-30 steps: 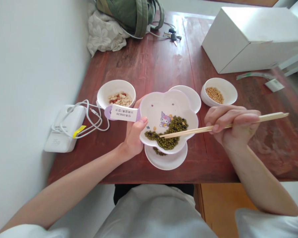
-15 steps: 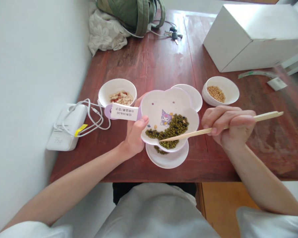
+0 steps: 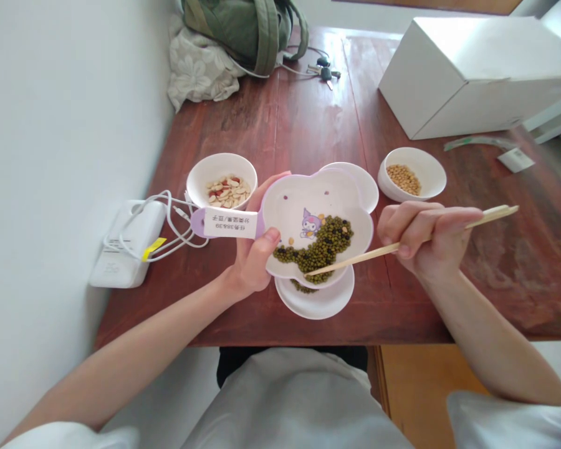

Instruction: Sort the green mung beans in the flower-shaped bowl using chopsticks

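My left hand (image 3: 256,262) grips a white cloud-shaped bowl (image 3: 303,187) with a purple rim and a labelled handle, its thumb over the edge. Green mung beans (image 3: 325,246) lie in the bowl with a few dark and yellow beans among them. In my right hand (image 3: 430,237) is a pair of wooden chopsticks (image 3: 369,254), their tips in the beans near the bowl's front edge. A white dish (image 3: 315,305) with some mung beans sits under the bowl, partly hidden by it. Behind the bowl another white dish (image 3: 367,184) shows in part.
A bowl of pale nuts (image 3: 222,162) stands at the left, a bowl of soybeans (image 3: 430,178) at the right. A white power bank (image 3: 126,249) with a cable lies by the wall. Farther back are a green bag (image 3: 234,31), keys (image 3: 326,72) and a white box (image 3: 449,81).
The bowl's handle end has swung slightly toward me. The chopstick tips have shifted a little right and nearer the bowl's front edge. Both holds stay the same.
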Motion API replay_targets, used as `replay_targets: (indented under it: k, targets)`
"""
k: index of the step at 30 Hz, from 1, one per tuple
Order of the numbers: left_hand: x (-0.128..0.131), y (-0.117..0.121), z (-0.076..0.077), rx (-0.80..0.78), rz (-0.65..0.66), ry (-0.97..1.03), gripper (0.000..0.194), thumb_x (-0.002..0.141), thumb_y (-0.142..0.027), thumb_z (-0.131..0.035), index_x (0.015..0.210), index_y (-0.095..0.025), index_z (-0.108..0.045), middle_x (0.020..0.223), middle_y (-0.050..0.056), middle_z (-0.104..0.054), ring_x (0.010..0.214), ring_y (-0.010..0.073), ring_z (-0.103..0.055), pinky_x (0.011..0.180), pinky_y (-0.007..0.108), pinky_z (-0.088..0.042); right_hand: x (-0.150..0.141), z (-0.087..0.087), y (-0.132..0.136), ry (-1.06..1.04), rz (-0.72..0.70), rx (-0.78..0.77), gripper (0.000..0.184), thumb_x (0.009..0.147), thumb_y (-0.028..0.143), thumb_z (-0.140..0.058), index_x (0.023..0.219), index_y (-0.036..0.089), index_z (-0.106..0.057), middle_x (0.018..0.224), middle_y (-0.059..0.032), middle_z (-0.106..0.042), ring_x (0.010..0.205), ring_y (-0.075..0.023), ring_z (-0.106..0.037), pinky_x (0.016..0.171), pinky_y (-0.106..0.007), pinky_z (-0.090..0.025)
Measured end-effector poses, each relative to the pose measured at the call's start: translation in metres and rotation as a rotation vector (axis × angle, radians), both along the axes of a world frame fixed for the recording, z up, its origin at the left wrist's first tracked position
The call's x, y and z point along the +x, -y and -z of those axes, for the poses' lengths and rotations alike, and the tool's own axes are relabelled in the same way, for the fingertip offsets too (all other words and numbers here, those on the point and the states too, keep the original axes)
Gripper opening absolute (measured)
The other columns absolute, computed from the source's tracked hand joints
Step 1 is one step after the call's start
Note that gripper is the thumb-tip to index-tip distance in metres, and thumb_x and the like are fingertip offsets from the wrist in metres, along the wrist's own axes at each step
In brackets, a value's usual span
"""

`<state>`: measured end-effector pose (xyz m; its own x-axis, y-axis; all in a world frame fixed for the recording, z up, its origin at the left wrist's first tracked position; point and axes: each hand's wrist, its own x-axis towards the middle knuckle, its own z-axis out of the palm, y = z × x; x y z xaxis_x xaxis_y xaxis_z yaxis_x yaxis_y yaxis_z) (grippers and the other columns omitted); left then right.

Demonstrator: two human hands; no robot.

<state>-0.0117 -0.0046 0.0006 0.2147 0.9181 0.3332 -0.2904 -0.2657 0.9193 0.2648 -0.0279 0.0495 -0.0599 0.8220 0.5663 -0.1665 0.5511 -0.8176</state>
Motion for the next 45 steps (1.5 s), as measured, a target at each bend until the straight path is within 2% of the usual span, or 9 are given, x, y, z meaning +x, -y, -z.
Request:
replay_targets:
  k: [3,8,11,18,23,27,33,37,45]
  targets:
    - [-0.002,0.0,0.008,0.013,-0.019,0.035,0.069,0.098,-0.057,-0.071,0.16,-0.031,-0.059,0.137,0.012,-0.081,0.133,0.0394,-0.077,0.117,0.06,-0.063,0.001,-0.002,0.0,-0.004,-0.002,0.006,0.073,0.116,0.057,-0.051,0.056,0.026,-0.079,0.047,-0.0045,-0.056,0.042,-0.0187,-0.054,0.047,-0.039,-0.046]
    - [-0.009,-0.001,0.025,-0.004,-0.016,-0.001,0.072,0.097,-0.058,-0.072,0.162,-0.032,-0.057,0.141,0.013,-0.08,0.137,0.0407,-0.075,0.117,0.061,-0.064,0.0,-0.011,-0.002,-0.037,0.066,0.031,0.071,0.113,0.061,-0.058,0.053,0.029,-0.076,0.038,0.0012,-0.04,0.037,-0.0166,-0.044,0.046,-0.037,-0.044]
    - [-0.01,0.001,0.031,-0.002,-0.002,0.003,0.073,0.096,-0.059,-0.073,0.163,-0.033,-0.056,0.143,0.013,-0.079,0.14,0.0414,-0.074,0.118,0.062,-0.063,0.001,-0.014,-0.002,-0.037,0.106,0.068,0.066,0.112,0.06,-0.061,0.055,0.031,-0.077,0.039,0.0021,-0.037,0.037,-0.0161,-0.041,0.046,-0.036,-0.043]
    - [-0.009,0.004,0.028,0.022,-0.006,0.018,0.071,0.097,-0.057,-0.072,0.162,-0.033,-0.056,0.146,0.013,-0.078,0.143,0.0417,-0.071,0.123,0.063,-0.059,0.005,-0.009,0.003,0.103,0.14,0.117,0.071,0.114,0.056,-0.057,0.053,0.024,-0.074,0.048,-0.0042,-0.058,0.044,-0.0189,-0.058,0.047,-0.038,-0.046]
    - [-0.008,0.0,0.029,0.032,-0.042,0.026,0.073,0.093,-0.057,-0.075,0.16,-0.033,-0.058,0.146,0.012,-0.078,0.145,0.0423,-0.07,0.122,0.063,-0.059,0.001,-0.01,0.0,0.039,0.185,0.172,0.068,0.112,0.057,-0.062,0.054,0.023,-0.073,0.046,-0.0018,-0.056,0.041,-0.0173,-0.055,0.044,-0.036,-0.042]
    - [-0.008,-0.001,0.033,0.061,-0.053,0.042,0.072,0.093,-0.054,-0.073,0.161,-0.034,-0.058,0.145,0.012,-0.079,0.143,0.0427,-0.071,0.121,0.064,-0.06,-0.004,-0.014,0.0,0.013,0.24,0.111,0.069,0.109,0.061,-0.065,0.05,0.025,-0.069,0.042,-0.0017,-0.053,0.038,-0.0168,-0.048,0.042,-0.038,-0.035]
    - [-0.011,0.001,0.039,0.051,-0.043,0.006,0.071,0.095,-0.056,-0.071,0.161,-0.035,-0.058,0.142,0.013,-0.079,0.141,0.0427,-0.072,0.118,0.064,-0.062,-0.007,-0.016,0.004,0.053,0.234,0.066,0.067,0.105,0.064,-0.071,0.049,0.026,-0.069,0.042,-0.0023,-0.052,0.038,-0.019,-0.052,0.041,-0.041,-0.036]
    - [-0.01,0.001,0.037,0.014,-0.026,0.024,0.074,0.094,-0.059,-0.072,0.162,-0.034,-0.056,0.144,0.013,-0.079,0.141,0.0425,-0.072,0.116,0.062,-0.063,-0.008,-0.018,0.003,0.022,0.261,0.07,0.069,0.104,0.065,-0.071,0.047,0.027,-0.067,0.039,-0.001,-0.048,0.036,-0.0171,-0.046,0.039,-0.038,-0.033]
    - [-0.007,0.002,0.03,0.011,-0.021,0.029,0.072,0.093,-0.057,-0.073,0.16,-0.033,-0.058,0.137,0.013,-0.081,0.138,0.0419,-0.074,0.115,0.062,-0.064,-0.003,-0.015,0.004,0.018,0.19,-0.037,0.056,0.102,0.06,-0.076,0.058,0.026,-0.08,0.046,-0.0029,-0.056,0.039,-0.0173,-0.053,0.037,-0.036,-0.033]
